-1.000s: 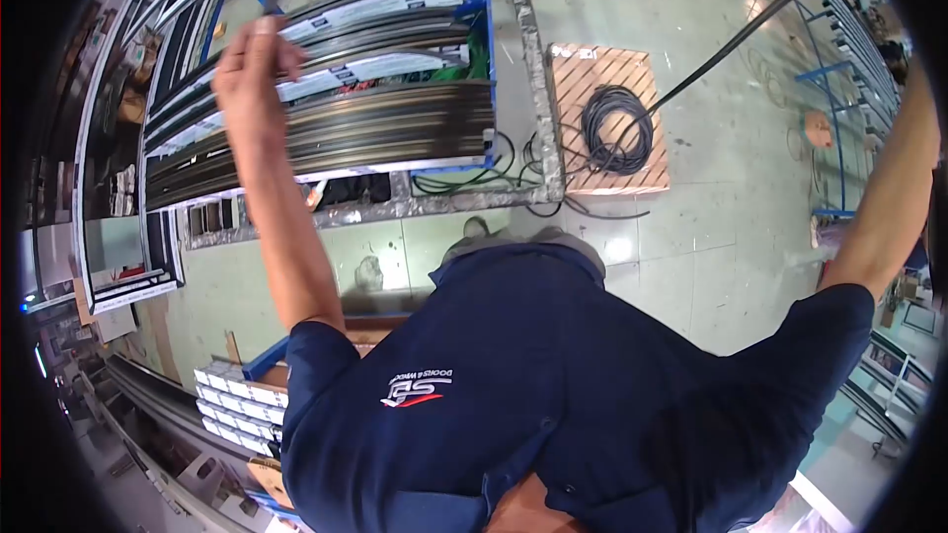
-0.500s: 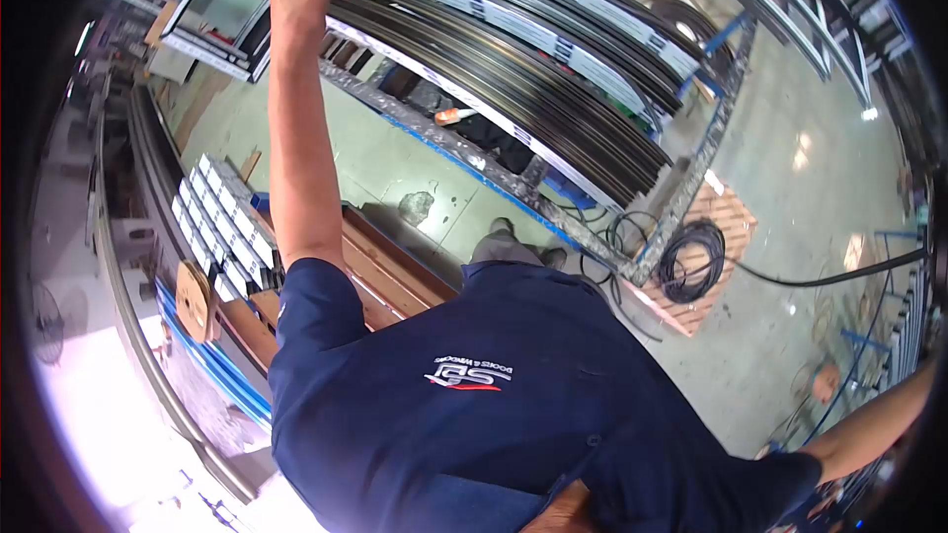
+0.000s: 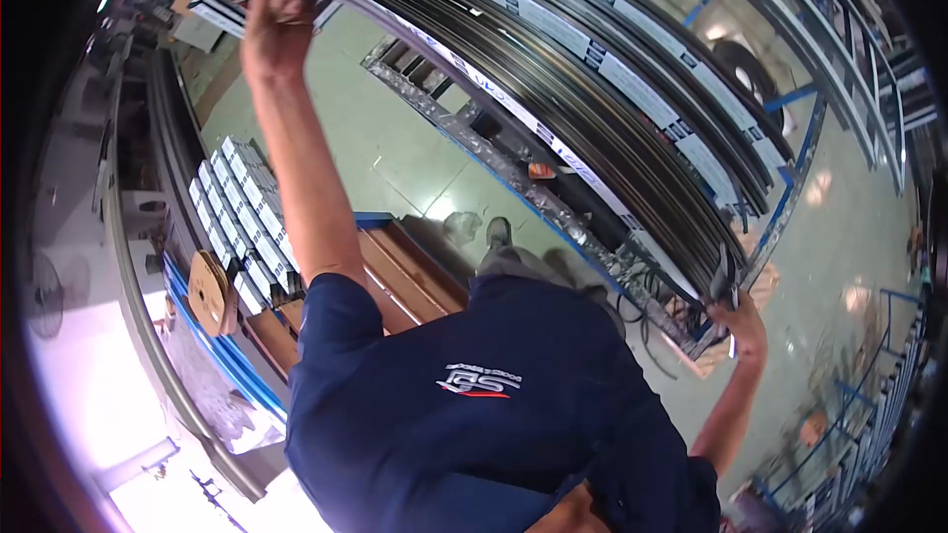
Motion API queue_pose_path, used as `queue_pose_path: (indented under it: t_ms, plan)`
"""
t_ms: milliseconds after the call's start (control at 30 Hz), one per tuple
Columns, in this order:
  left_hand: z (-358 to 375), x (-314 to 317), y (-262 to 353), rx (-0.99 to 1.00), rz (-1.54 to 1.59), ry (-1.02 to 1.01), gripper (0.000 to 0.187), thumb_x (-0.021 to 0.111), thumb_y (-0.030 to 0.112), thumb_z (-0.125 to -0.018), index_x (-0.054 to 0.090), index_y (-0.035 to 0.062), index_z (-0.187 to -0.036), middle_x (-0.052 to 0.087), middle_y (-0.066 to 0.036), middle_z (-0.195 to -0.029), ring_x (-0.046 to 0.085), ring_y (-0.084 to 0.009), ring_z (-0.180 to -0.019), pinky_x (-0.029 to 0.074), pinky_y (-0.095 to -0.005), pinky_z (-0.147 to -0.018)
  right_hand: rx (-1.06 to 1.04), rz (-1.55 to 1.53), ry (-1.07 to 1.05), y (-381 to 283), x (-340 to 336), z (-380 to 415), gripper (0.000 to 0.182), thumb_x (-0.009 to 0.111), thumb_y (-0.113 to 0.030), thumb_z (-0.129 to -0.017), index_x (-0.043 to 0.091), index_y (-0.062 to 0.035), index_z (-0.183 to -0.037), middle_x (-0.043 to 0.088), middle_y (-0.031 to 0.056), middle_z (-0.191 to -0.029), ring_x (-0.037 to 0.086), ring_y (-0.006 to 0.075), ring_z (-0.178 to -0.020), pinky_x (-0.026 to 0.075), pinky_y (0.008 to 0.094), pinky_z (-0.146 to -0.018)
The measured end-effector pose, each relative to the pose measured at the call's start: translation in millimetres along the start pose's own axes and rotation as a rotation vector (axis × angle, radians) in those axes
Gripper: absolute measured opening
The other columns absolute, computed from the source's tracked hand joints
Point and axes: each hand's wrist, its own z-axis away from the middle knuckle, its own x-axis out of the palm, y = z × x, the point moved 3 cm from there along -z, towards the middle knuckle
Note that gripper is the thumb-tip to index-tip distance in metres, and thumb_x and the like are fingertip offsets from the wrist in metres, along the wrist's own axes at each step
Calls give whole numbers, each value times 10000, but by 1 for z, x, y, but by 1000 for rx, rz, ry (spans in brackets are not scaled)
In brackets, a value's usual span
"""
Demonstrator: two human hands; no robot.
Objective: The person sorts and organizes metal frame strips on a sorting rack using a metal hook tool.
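My left hand (image 3: 279,35) is raised at the upper left, its fingers curled on one end of a long dark profile (image 3: 449,57). The profile runs along the near side of the stacked profiles and looks bowed in the wide lens. Down at the right, my right hand (image 3: 739,324) is closed at its other end, by the near right corner of the stack. A dark, pointed shape (image 3: 726,274) sticks up at the fingers there; I cannot make out what it is.
Dark profiles (image 3: 563,104) with white printed film lie on a blue-edged rack (image 3: 523,199) before me. White-wrapped bundles (image 3: 242,207), a cardboard reel (image 3: 209,291) and brown lengths (image 3: 410,266) stand at left. Metal frames (image 3: 839,49) stand at upper right. Black cable (image 3: 647,331) lies by the rack's corner.
My right hand has come in from the far right edge to the profile's near end. My left hand has moved slightly down and left, with the profile now visible in it. The view has shifted.
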Motion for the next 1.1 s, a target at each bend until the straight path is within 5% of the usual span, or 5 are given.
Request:
queue_pose_path:
  t_ms: [267,367,633,833,1100]
  plan:
    - [-57,59,36,158,-324,-134,301,563,248,-1033,628,-40,-1092,466,4,-696,443,-151,-631,431,-468,-1066,-323,-491,112,-116,164,-32,304,667,-97,-837,649,42,-1107,677,162,-1211,646,191,-927,521,329,-839]
    - [-83,80,19,211,-447,-216,291,590,211,-1021,623,-69,-1095,520,-27,-726,468,-152,-661,466,-387,-804,-288,-303,93,-125,190,-56,338,667,-83,-848,632,53,-1156,681,101,-1120,601,135,-904,500,294,-806]
    - [-206,-131,53,-31,-849,256,527,675,339,-950,553,-43,-1292,652,-138,-1055,604,-247,-1039,438,-401,-997,-4,9,514,-68,111,-38,304,790,-135,-800,604,30,-974,616,53,-838,539,136,-797,467,323,-722]
    - [-253,-258,13,-390,-585,8,275,634,277,-991,613,28,-1103,539,10,-754,543,-162,-734,473,-320,-804,76,-83,836,-17,49,-14,365,823,-154,-773,639,44,-1019,682,125,-864,620,193,-793,499,352,-728]
    - [-210,-218,-123,-411,-752,146,254,589,261,-1019,646,14,-1033,681,-87,-815,669,-210,-741,534,-324,-744,20,20,768,11,16,-83,295,682,-179,-934,638,38,-1128,665,58,-890,587,160,-788,482,310,-741]
